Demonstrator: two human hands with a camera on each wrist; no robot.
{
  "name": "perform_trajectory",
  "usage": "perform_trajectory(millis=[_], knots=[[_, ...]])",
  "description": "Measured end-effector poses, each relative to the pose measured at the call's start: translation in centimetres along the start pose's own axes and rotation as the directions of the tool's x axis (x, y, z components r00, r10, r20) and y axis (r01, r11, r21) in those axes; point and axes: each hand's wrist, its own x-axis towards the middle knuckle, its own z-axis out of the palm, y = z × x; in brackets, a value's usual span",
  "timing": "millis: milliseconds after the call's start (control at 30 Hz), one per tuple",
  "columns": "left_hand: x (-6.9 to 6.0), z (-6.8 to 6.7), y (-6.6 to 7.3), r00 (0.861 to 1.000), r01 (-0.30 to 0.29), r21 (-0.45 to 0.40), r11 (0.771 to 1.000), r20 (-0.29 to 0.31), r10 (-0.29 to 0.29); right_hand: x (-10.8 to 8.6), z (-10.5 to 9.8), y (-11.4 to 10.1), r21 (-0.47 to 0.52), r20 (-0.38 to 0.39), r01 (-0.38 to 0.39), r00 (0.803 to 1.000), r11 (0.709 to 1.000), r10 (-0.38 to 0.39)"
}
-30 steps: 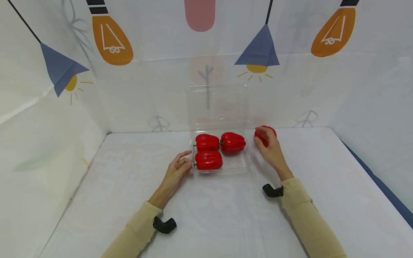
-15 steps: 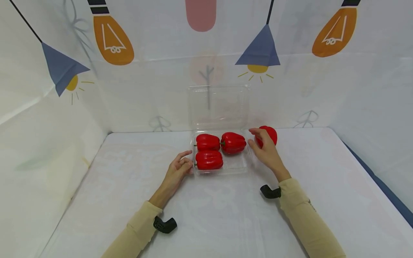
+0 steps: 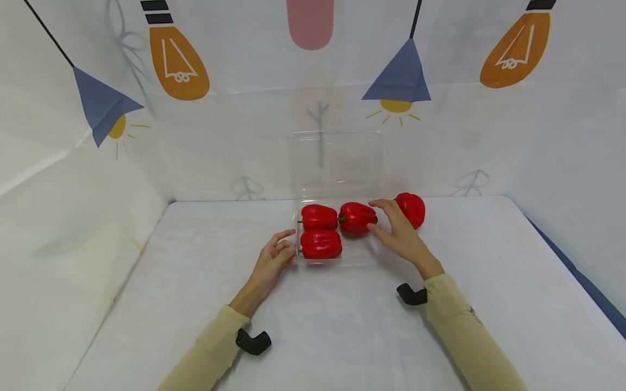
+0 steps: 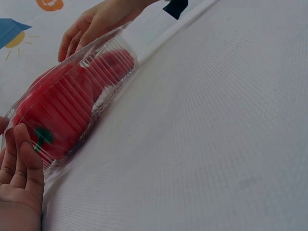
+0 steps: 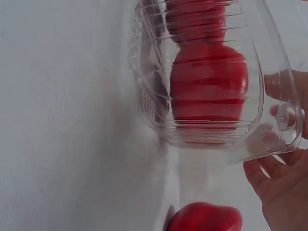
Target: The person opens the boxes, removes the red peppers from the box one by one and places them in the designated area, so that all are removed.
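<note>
My left hand [image 3: 274,258] steadied the left wall of a clear, ribbed plastic container [image 3: 359,255], its fingers loosely bent and their tips against the outside. My right hand [image 3: 398,236] had come in over the right side, thumb and forefinger set wide apart at the rounded right end of a glossy red bell pepper with a green stem [image 3: 356,219], in the back right of the container. I could not tell whether they gripped it or only touched it.

Good handling here, I judged, meant light, even fingertips on that smooth skin and a steady left hand, since so thin a container could slide or buckle. I also thought it wise to keep my knuckles low, clear of the upright transparent lid [image 3: 337,163] behind.

Two more glossy red peppers lay along the left side, one at the back [image 3: 319,217] and one in front [image 3: 320,244]; the front right corner was bare. A fourth red pepper [image 3: 412,210] sat outside, to the right, partly behind my right hand.

A second earlier, that hand had been around this outside pepper; it had since moved left. My left hand and all four peppers had kept their places.
</note>
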Motion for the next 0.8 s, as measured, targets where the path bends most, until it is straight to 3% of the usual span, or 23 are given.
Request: perform_trajectory(millis=[300,567,800], knots=[[0.0,-0.2,0.3,1.0,-0.011,0.002,1.0,-0.008,0.011,1.0,0.6,-0.2,-0.09,0.064,0.04,0.997,0.995,-0.034],[0.2,0.1,0.1,1.0,-0.015,-0.017,1.0,-0.001,0.015,1.8,1.3,-0.7,-0.094,0.134,0.036,0.991,0.995,-0.023],[0.2,0.1,-0.1,1.0,-0.009,-0.019,1.0,0.006,0.009,2.1,2.1,-0.6,-0.12,0.132,0.029,0.991,0.992,-0.013]])
